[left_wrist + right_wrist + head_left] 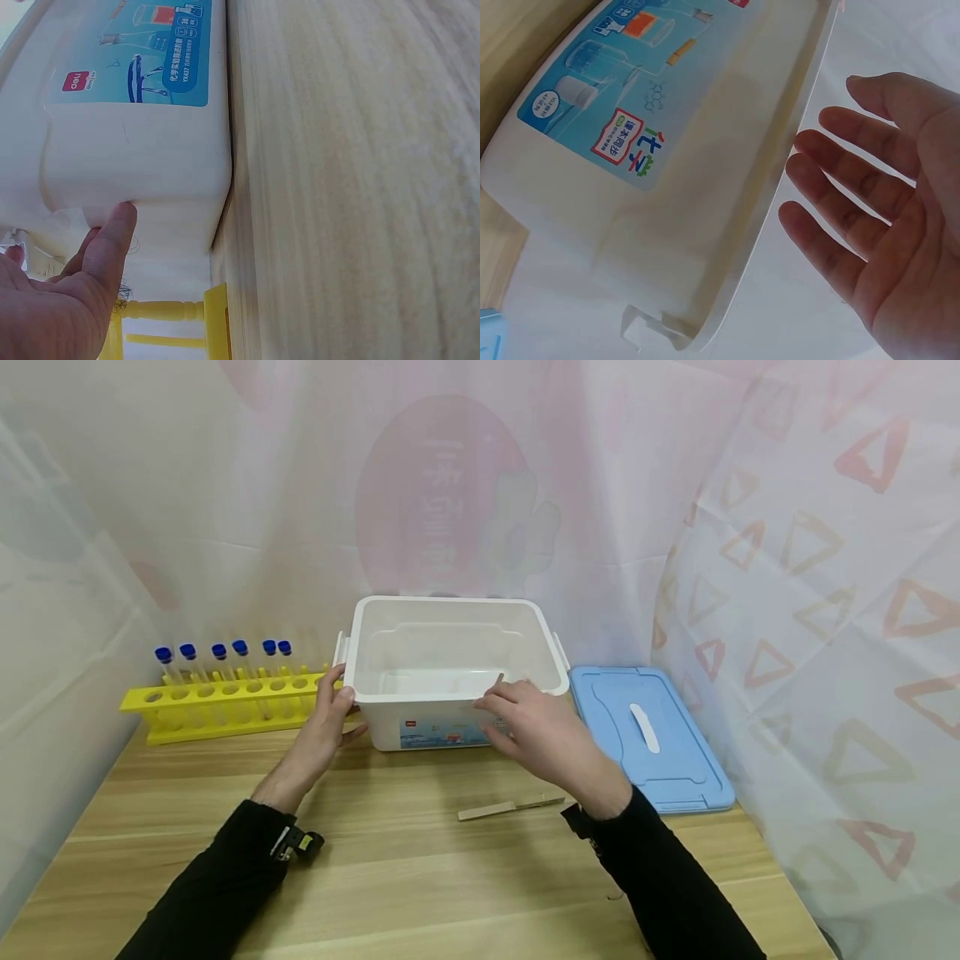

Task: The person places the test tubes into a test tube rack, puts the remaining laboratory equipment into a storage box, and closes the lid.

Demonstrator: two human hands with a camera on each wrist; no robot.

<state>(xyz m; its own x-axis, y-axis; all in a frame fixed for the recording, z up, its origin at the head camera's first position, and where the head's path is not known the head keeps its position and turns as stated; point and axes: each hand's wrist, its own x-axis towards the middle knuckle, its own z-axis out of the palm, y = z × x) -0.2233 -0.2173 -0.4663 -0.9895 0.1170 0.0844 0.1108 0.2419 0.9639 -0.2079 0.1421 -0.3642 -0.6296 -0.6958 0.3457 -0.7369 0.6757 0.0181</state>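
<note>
A white plastic bin [405,723] with a blue picture label stands open on the table. At its left end, my left hand [324,723] touches the wall with fairly straight fingers. The left wrist view shows a fingertip of that left hand [64,304] against the bin's corner. My right hand [543,731] is over the front rim at the right. In the right wrist view the palm of the right hand [885,210] faces the rim, its fingers loosely spread and holding nothing. Inside the bin, the visible floor and back wall are white.
Left of the bin is a yellow rack [225,692] holding several blue-capped tubes. A light-blue lid [600,718] with a white handle lies to the right. On the table in front is a thin tool [487,811] with a flat, light wooden handle. Printed curtains hang behind and beside.
</note>
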